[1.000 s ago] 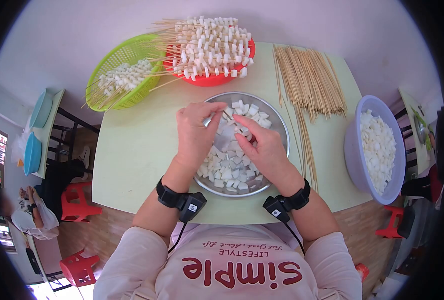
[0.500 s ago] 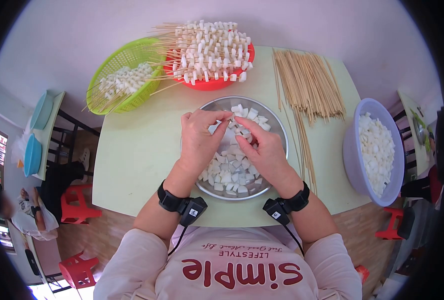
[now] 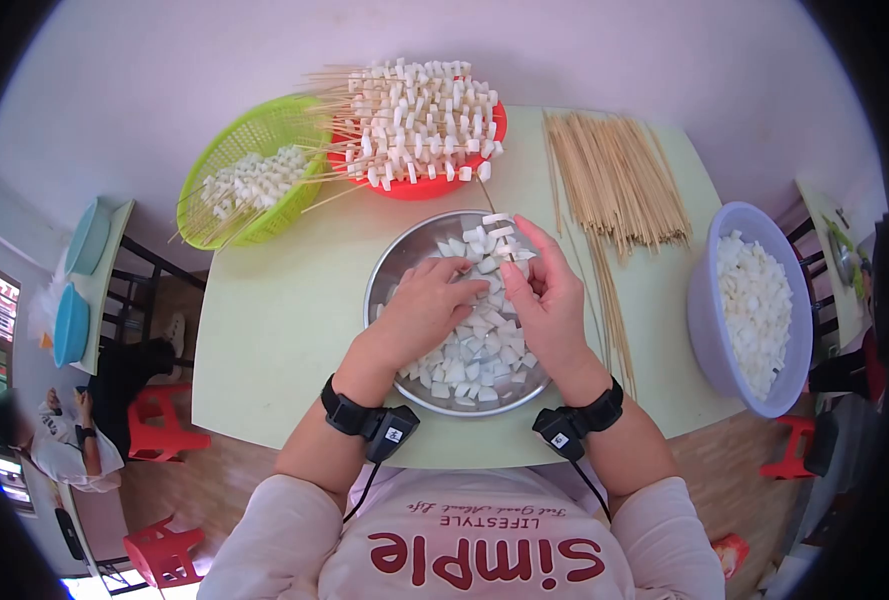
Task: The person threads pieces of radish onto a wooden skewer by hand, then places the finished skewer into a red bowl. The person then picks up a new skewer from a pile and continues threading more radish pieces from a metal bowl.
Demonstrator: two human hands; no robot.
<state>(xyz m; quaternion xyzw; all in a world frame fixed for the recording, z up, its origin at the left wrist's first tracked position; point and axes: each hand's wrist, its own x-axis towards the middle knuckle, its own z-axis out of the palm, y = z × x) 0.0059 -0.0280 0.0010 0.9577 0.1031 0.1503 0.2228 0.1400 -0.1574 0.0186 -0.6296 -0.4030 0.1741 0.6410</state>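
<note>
"What took up the most room?"

"The tabletop (image 3: pixel 264 340). At its right edge sat a purple tub (image 3: pixel 701 335) heaped with loose white chunks (image 3: pixel 754 305); a metal pan (image 3: pixel 369 290) lay in the middle, nearer the person, with more chunks across its bottom."

"And how much looked done?"

"A good deal, by the look of it. Behind the pan, a green basket (image 3: pixel 282 222) held some filled skewers (image 3: pixel 254 185), and beside it a red bowl (image 3: pixel 404 190) carried a high stack of them, their bare ends poking out over the basket."

"What was left, then?"

"Plenty. A thick bundle of bare sticks (image 3: pixel 614 180) lay at the far right, a few strays (image 3: pixel 609 310) trailed down beside the pan, and neither the tub nor the pan was near used up."

"Where were the hands?"

"Both were over the pan. The right hand (image 3: pixel 552 305) had its grip pinched, thumb and forefinger, around the lower part of one skewer (image 3: pixel 502 233). The left hand (image 3: pixel 419 308) was lower and to the left, its fingers bent over the chunks; whether they pinched one, nobody could tell."

"And the skewer itself?"

"It stood out past the right fingertips, tilted away from the body, above the pan's far side. At least three chunks showed on it, the lowest just by the thumb, and the far end was bare."
</note>
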